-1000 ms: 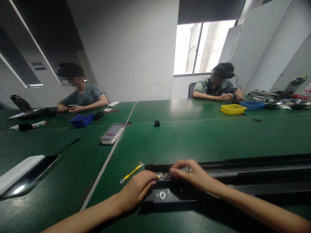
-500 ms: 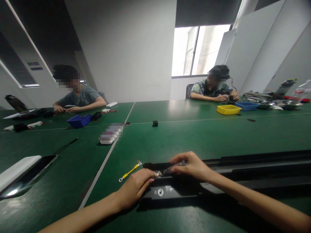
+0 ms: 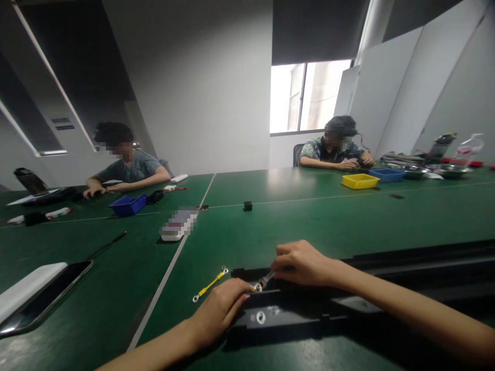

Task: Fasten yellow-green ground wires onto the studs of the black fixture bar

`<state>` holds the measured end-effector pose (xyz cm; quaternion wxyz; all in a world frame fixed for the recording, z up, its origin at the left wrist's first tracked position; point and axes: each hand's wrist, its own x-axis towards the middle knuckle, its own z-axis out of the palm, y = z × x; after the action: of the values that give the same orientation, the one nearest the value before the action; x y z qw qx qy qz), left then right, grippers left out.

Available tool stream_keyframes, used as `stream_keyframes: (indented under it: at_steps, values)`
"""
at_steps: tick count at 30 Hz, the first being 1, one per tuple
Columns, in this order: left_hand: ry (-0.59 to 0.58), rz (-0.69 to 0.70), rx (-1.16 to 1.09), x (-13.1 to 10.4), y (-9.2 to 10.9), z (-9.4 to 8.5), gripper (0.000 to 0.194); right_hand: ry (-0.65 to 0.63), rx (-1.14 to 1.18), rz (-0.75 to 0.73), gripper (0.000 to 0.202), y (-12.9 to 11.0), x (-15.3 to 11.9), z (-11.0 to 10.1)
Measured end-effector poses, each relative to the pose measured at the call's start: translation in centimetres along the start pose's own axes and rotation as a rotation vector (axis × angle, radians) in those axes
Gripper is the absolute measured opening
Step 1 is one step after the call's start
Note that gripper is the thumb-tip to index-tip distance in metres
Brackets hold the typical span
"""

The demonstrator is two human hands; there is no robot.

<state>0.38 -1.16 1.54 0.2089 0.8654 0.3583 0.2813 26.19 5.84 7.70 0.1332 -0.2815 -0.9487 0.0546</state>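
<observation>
A long black metal rail (image 3: 294, 317) lies across the green table at the lower right. My left hand (image 3: 222, 309) rests at its left end, fingers pinched on a small ring terminal (image 3: 258, 287). From the right, my right hand (image 3: 299, 263) is closed round a silver wrench (image 3: 267, 278), whose head is at the terminal. Much of the wrench is hidden by the fingers. Left of the rail, a yellow cable with ring ends (image 3: 210, 284) lies on the table.
A phone (image 3: 46, 299) and a white box (image 3: 29, 283) lie at the left. Farther off are a white device (image 3: 178, 224), a black cube (image 3: 248, 206), a dark blue tray (image 3: 128, 204), a yellow tray (image 3: 359, 181) and a blue tray (image 3: 386, 175). Two people sit across the table (image 3: 232, 242).
My right hand has turned, its fingers more curled round the wrench, and the wrench has swung to a steeper angle. My left hand stays at the terminal. The camera view has tilted up slightly.
</observation>
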Motion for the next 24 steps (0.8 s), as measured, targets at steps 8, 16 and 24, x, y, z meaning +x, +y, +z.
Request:
stream_keyframes:
  at_steps: [8, 16, 24]
  values:
    - [-0.019, -0.002, -0.015, 0.1, 0.0, -0.1, 0.022, 0.042, -0.044, -0.132, 0.025, 1.4, 0.2, 1.1]
    - [-0.012, -0.011, -0.019, 0.1, -0.1, 0.0, 0.022, 0.003, -0.047, -0.264, 0.024, 2.5, 0.6, 1.2]
    - [-0.021, -0.014, -0.029, 0.0, 0.0, 0.0, 0.022, 0.008, 0.000, -0.301, 0.026, 2.8, 0.6, 1.4]
